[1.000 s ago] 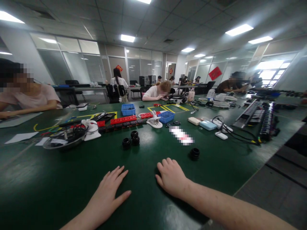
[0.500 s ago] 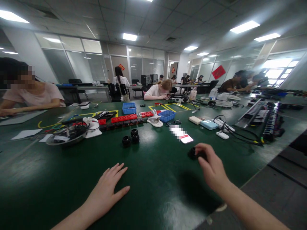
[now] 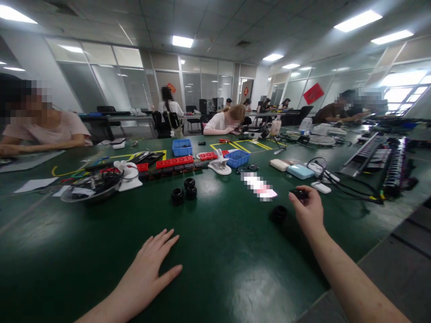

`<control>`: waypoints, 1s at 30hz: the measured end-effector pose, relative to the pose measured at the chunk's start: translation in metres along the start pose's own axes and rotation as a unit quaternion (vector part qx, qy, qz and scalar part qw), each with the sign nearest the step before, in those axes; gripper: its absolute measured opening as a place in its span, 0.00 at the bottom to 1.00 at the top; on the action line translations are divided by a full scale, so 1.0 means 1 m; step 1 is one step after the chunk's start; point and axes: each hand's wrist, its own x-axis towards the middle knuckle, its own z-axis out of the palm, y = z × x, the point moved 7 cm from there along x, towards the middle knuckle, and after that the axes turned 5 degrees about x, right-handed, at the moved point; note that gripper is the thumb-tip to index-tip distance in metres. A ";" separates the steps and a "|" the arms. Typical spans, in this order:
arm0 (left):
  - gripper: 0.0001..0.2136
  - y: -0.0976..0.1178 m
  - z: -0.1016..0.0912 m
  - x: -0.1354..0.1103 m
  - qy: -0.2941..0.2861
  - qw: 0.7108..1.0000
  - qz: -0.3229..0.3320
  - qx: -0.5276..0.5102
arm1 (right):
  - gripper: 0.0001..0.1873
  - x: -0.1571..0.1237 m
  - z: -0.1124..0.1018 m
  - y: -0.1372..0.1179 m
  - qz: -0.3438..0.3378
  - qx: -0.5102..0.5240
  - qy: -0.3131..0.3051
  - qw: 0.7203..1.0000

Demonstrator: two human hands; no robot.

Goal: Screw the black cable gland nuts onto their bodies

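Note:
My left hand [image 3: 151,264] lies flat on the green table [image 3: 208,251], fingers apart, with nothing in it. My right hand [image 3: 310,210] is raised over the right side, thumb and fingers closed on a small dark round piece [image 3: 299,194], partly hidden by the fingers. Just left of it a black round ridged piece [image 3: 279,214] stands on the table. Several similar pieces are grouped further left: one black piece [image 3: 177,196] is in front, with others [image 3: 191,192] touching or close behind. Their exact kind is too dark to tell.
A phone [image 3: 257,185] lies beyond my right hand, near a light blue case [image 3: 301,172] and cables. Blue bins [image 3: 237,158], red strips [image 3: 174,162], a white clip stand [image 3: 219,165] and a metal bowl [image 3: 90,194] line the back. Co-workers sit around.
My right hand has moved right and away from me, leaving a black round piece standing where it was and gripping a dark piece. My left hand has stayed put.

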 end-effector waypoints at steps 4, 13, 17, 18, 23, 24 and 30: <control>0.29 -0.003 0.004 0.000 0.003 1.000 0.000 0.001 | 0.15 -0.002 0.000 -0.018 -0.064 -0.004 -0.020 0.998; 0.29 -0.005 0.005 0.000 0.034 0.999 0.012 0.004 | 0.21 -0.008 0.016 -0.022 -0.019 0.045 -0.168 0.985; 0.29 -0.003 0.002 0.000 0.030 0.999 0.015 0.010 | 0.20 -0.010 0.017 -0.025 -0.029 0.050 -0.206 0.977; 0.29 -0.002 0.002 0.000 0.027 0.999 0.013 0.012 | 0.18 -0.012 0.020 -0.027 -0.038 0.040 -0.230 0.972; 0.29 -0.002 0.000 0.001 0.023 1.000 0.006 0.015 | 0.08 -0.025 0.036 -0.044 -0.133 -0.015 -0.336 0.932; 0.29 -0.002 0.001 0.001 0.020 1.000 0.004 0.016 | 0.07 -0.027 0.037 -0.047 -0.152 -0.021 -0.340 0.928; 0.29 -0.004 0.004 0.001 0.023 1.000 0.002 0.016 | 0.07 -0.020 0.022 -0.049 -0.171 -0.030 -0.244 0.954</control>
